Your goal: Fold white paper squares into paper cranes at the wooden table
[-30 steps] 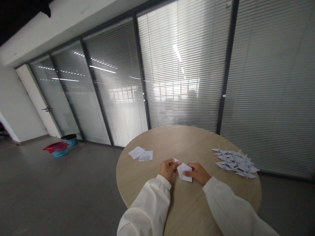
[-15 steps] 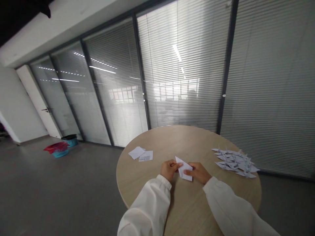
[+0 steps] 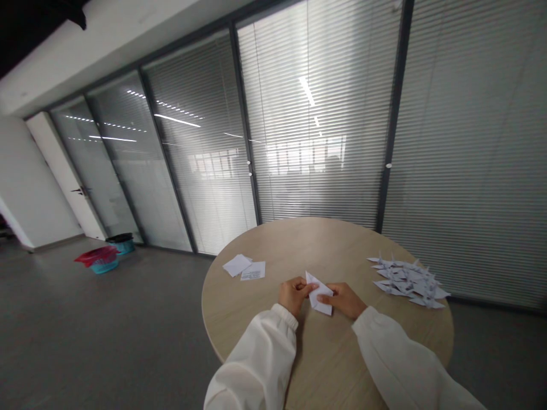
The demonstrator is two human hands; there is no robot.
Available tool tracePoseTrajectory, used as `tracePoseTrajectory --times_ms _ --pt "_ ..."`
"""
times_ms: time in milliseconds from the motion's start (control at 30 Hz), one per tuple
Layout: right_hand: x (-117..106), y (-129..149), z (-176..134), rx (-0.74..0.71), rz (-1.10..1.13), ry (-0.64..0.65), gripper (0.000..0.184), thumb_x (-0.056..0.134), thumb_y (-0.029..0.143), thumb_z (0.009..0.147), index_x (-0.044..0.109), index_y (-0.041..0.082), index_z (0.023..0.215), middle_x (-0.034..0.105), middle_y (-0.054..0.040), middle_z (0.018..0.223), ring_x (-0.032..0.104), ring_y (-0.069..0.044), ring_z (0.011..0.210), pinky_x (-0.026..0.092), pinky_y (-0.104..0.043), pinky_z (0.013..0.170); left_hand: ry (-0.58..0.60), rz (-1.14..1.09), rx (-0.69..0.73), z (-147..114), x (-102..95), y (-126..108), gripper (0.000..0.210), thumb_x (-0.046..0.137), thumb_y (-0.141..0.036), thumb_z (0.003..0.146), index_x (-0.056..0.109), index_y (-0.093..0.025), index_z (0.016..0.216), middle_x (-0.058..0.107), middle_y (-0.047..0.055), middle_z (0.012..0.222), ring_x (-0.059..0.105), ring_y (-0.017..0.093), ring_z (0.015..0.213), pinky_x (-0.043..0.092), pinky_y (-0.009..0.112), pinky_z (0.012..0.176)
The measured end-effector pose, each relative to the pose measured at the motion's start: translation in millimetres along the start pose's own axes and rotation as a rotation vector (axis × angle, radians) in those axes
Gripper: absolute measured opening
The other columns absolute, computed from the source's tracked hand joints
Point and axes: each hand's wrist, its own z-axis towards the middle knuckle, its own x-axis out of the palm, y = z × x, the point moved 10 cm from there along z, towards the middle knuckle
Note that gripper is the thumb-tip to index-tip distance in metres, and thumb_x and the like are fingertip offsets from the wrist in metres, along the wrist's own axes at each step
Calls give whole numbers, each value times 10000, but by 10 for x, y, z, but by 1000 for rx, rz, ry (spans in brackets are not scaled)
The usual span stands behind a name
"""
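Between my two hands is a folded piece of white paper, its pointed end tilted up toward the far left. My left hand pinches its left edge, thumb on top. From the right, my right hand grips it with the thumb lying across the front face. The fingers behind the paper are partly hidden. Both hands are just above the round wooden table.
White paper sheets lie at the table's left, one bearing print. Several folded paper cranes are heaped at the right. Two lined waste bins stand on the floor by the glass partition.
The folded paper has shifted very slightly, its right edge turning a little inward. Both hands keep their hold in nearly the same place.
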Motion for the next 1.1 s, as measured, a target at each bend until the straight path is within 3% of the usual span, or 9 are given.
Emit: tracePoseTrajectory --times_ms 233,400,533,867,1100 --pt "-83 -10 2 -4 -28 -79 382 617 468 635 633 92 699 561 6 565 487 -114 526 349 -202 487 144 -161 -109 1 175 121 410 689 -482 514 628 -90 617 569 13 496 492 104 450 406 231 492" --pt "4 5 12 -18 -17 -10 389 606 480 640 641 97 705 571 6 578 497 -123 538 354 -207 500 91 145 -23 -16 64 26 381 613 -499 595 603 -120 567 535 -12 469 468 94 448 353 207 464" --pt "-21 15 16 -41 -69 -33 369 593 465 659 642 102 700 574 5 585 499 -128 548 354 -209 506 62 360 41 -44 34 -94 388 542 -517 654 602 -140 580 547 -17 480 466 93 458 334 202 475" --pt "-104 71 -4 -43 -39 -92 338 587 435 671 642 104 711 613 -21 625 533 -143 572 389 -223 517 234 462 64 -114 210 -92 545 317 -587 765 589 -140 614 564 -7 470 496 100 448 349 195 484" --pt "-80 120 -22 -41 -10 -83 348 598 435 661 654 105 756 609 -16 643 535 -147 599 399 -234 550 184 507 158 -147 167 -254 511 338 -556 780 524 -164 512 474 -34 380 451 90 406 348 191 492"
